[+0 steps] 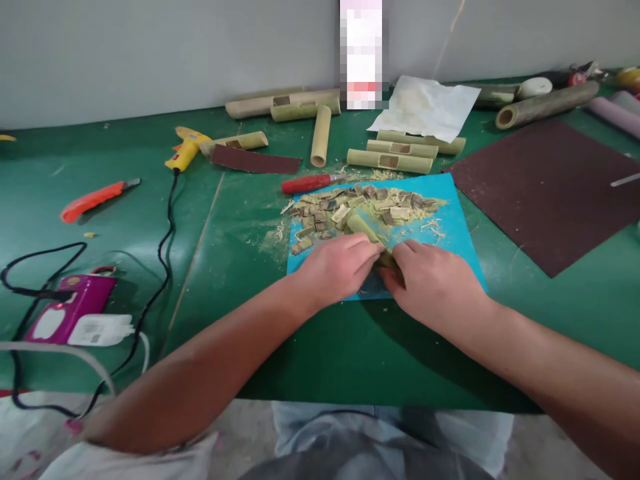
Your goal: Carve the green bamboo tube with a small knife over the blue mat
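Observation:
Over a blue sheet (463, 247), my two hands grip a short bamboo tube (363, 227) that slants up and to the left, away from me. My left hand (343, 263) is closed on its left side, with the thumb and fingers meeting near the tube's middle. Wrapped around the nearer end is my right hand (433, 273), which hides much of that end. Just beyond the tube lies a heap of bamboo chips (320, 213) and shavings. At the sheet's far left edge rests a red-handled knife (307, 183).
Several cut bamboo tubes (390, 161) lie farther back, near a white paper (425, 107). To the left are a yellow hot glue gun (187, 150), an orange utility knife (95, 199) and a purple power strip (75, 303) with cords. Brown sandpaper (550, 193) lies to the right.

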`<state>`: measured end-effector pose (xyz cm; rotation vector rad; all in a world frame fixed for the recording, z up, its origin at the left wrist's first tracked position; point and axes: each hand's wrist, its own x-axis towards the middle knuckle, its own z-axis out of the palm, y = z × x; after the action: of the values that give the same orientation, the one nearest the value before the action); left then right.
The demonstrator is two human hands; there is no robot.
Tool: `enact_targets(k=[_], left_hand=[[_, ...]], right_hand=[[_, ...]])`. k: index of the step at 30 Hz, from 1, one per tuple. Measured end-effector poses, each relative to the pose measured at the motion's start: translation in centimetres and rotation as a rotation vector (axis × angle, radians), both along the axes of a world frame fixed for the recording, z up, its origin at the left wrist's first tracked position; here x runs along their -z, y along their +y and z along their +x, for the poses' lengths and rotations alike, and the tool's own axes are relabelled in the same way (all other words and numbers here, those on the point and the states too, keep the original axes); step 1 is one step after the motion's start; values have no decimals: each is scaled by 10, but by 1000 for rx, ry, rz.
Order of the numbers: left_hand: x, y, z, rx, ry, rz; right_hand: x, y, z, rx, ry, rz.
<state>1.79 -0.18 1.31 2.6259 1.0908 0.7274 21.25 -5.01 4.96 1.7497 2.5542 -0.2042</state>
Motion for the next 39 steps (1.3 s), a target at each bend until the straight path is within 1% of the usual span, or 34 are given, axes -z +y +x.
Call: enact_targets(k=[1, 4, 5, 8, 9, 10, 13, 14, 17, 18, 21, 22, 25, 26, 27, 30, 31, 34, 35, 36, 38, 39], left_hand=[[0, 1, -1, -13, -3, 8], [2, 6, -5, -135, -59, 70], [2, 7, -5, -140, -67, 75], [2, 6, -5, -31, -49, 43], [3, 6, -5, -14, -45, 38], [3, 6, -4, -25, -48, 40], [3, 7, -4, -128, -66, 78], [3, 7, -4, -121, -60, 76], [2, 4, -4, -9, -19, 40], [2, 4, -4, -9, -17, 37], [2, 6, -5, -127, -53, 73], [2, 6, -5, -135, -58, 74], [2, 5, -4, -16, -13, 24], [2, 5, -4, 4, -6, 15], [2, 5, -4, -8, -11, 16], [1, 5, -2, -126, -76, 63], [1, 5, -1, -117, -81, 61], [0, 3, 1, 14, -31, 14], [0, 4, 1, 17, -23, 7], [0, 5, 0, -14, -28, 12], [0, 8, -2, -131, -64, 43], [0, 9, -3, -166, -76, 51]], right_hand=[[0, 0, 0, 1, 3, 6], [0, 0, 0, 3, 14, 20], [0, 0, 0, 0, 14, 15], [0, -1, 0, -1, 4, -4], [0, 0, 0, 0, 4, -5], [0, 0, 0, 4, 6, 1], [0, 0, 1, 7, 14, 20], [0, 0, 1, 5, 14, 22], [1, 0, 2, -7, 15, 9], [1, 0, 2, -4, 16, 6], [0, 0, 2, 14, 17, 9], [0, 0, 2, 18, 16, 8], [1, 0, 1, 11, 10, -5], [1, 0, 1, 12, 11, -6], [1, 0, 1, 15, 11, -5], [1, 1, 0, 24, 10, 5], [1, 1, 0, 15, 10, 3], [1, 1, 0, 3, 8, -4], [1, 1, 0, 5, 8, -4], [1, 1, 0, 8, 9, -3], [1, 1, 0, 12, 10, 4], [1, 1, 0, 10, 11, 7]])
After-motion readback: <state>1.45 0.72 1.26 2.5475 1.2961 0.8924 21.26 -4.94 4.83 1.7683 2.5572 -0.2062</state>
